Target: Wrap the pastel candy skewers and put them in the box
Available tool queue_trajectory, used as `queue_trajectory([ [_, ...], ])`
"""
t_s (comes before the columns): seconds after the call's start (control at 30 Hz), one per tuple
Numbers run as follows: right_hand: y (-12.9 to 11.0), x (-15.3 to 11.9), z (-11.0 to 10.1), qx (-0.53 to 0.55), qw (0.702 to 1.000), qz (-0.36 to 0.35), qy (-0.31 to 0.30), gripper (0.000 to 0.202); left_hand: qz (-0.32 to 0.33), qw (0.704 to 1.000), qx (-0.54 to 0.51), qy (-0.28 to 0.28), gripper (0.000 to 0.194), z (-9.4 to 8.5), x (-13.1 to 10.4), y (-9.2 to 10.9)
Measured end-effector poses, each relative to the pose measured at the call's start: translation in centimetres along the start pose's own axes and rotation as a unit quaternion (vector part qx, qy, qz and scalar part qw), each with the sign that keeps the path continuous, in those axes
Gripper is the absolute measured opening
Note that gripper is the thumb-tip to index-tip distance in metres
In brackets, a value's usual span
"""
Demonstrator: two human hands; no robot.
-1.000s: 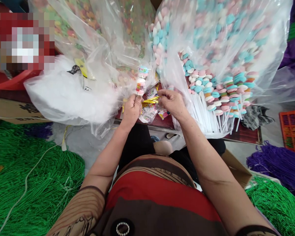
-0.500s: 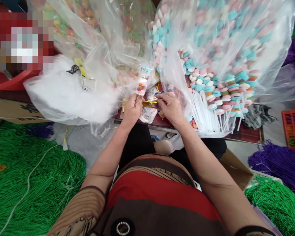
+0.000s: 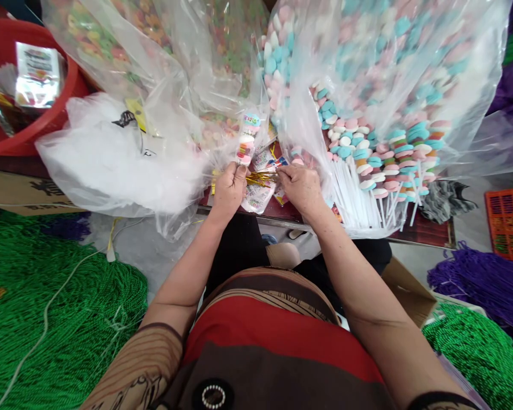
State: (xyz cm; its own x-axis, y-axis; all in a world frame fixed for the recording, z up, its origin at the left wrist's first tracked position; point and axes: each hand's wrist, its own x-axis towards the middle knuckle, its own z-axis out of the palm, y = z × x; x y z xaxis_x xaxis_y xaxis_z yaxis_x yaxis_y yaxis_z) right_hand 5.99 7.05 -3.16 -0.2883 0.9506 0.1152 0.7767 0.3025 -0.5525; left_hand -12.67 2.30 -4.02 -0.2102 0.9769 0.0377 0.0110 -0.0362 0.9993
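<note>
My left hand [image 3: 231, 187] is closed around the bottom of a wrapped candy skewer [image 3: 245, 139], whose printed clear wrapper points away from me. Gold twist ties [image 3: 260, 179] stretch from beside that hand toward the right; whether the left fingers also hold them is hidden. My right hand [image 3: 300, 185] has its thumb and fingertips pinched together at the far end of a gold tie. Under the ties lie printed white wrappers [image 3: 259, 198] on the dark red table [image 3: 293, 212].
Right of my hands, candy skewers on white sticks [image 3: 354, 196] lie beside a big bag of marshmallows [image 3: 367, 51]. Plastic bags of ring-shaped candies [image 3: 141, 34] stand behind. A white plastic bundle [image 3: 132, 154] and a red basin [image 3: 64, 108] are left; green cords [image 3: 68, 307] hang below.
My right hand has drawn slightly to the right, and the gold ties between the hands look more fanned out. My left hand stays on the candy skewer.
</note>
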Motion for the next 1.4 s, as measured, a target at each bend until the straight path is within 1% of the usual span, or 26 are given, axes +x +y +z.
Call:
queue_trajectory([
  [0.17, 0.5, 0.2, -0.3, 0.022, 0.999, 0.03, 0.012, 0.024, 0.005, 1.0, -0.003, 0.0, 0.042, 0.1, 0.1, 0.0],
  [0.33, 0.4, 0.3, -0.4, 0.007, 0.999, 0.046, 0.006, 0.027, 0.019, 1.0, 0.002, 0.0, 0.043, 0.0, 0.1, 0.0],
  [0.4, 0.3, 0.3, -0.7, -0.005, 0.999, 0.048, 0.015, 0.027, 0.02, 1.0, 0.001, 0.0, 0.044, 0.0, 0.1, 0.0],
  [0.53, 0.4, 0.1, -1.9, -0.035, 0.997, 0.02, 0.061, 0.026, 0.011, 1.0, 0.003, -0.001, 0.044, 0.0, 0.1, 0.1],
  [0.63, 0.4, 0.1, -3.1, -0.04, 0.996, 0.033, 0.069, 0.025, 0.01, 1.0, 0.002, 0.005, 0.043, 0.1, 0.1, 0.0],
  [0.7, 0.4, 0.0, -3.6, -0.004, 0.996, 0.059, 0.066, 0.023, 0.004, 1.0, -0.001, 0.011, 0.042, 0.1, 0.2, -0.1],
  [0.8, 0.0, -0.2, -4.0, 0.114, 0.985, 0.12, 0.052, 0.02, -0.009, 1.0, -0.017, 0.012, 0.039, 0.1, 0.3, 0.2],
  [0.9, -0.7, -0.5, -4.3, 0.246, 0.951, 0.182, 0.033, 0.02, -0.025, 0.998, -0.06, 0.01, 0.04, 0.4, 0.2, 1.4],
  [0.97, -1.3, -0.8, -4.6, 0.313, 0.928, 0.198, 0.026, 0.021, -0.027, 0.996, -0.09, 0.01, 0.04, 0.8, 0.1, 2.6],
  [1.03, -1.9, -1.0, -4.9, 0.354, 0.913, 0.203, 0.02, 0.02, -0.018, 0.994, -0.109, -0.001, 0.04, 1.4, 0.0, 3.6],
  [1.1, -2.4, -1.3, -5.2, 0.376, 0.904, 0.204, 0.015, 0.018, -0.012, 0.993, -0.114, -0.021, 0.04, 2.3, -0.1, 4.4],
  [1.17, -2.6, -1.6, -5.2, 0.386, 0.9, 0.203, 0.012, 0.019, -0.013, 0.993, -0.111, -0.037, 0.04, 3.2, 0.0, 4.8],
  [1.23, -2.7, -1.9, -5.1, 0.389, 0.899, 0.201, 0.005, 0.02, -0.012, 0.993, -0.11, -0.036, 0.041, 4.0, 0.2, 4.8],
  [1.3, -2.7, -2.2, -4.8, 0.38, 0.905, 0.191, -0.005, 0.018, -0.007, 0.993, -0.112, -0.022, 0.042, 4.6, 0.4, 4.5],
  [1.4, -2.6, -2.1, -4.1, 0.343, 0.927, 0.148, -0.019, 0.016, -0.004, 0.995, -0.097, -0.015, 0.043, 4.9, 0.6, 3.9],
])
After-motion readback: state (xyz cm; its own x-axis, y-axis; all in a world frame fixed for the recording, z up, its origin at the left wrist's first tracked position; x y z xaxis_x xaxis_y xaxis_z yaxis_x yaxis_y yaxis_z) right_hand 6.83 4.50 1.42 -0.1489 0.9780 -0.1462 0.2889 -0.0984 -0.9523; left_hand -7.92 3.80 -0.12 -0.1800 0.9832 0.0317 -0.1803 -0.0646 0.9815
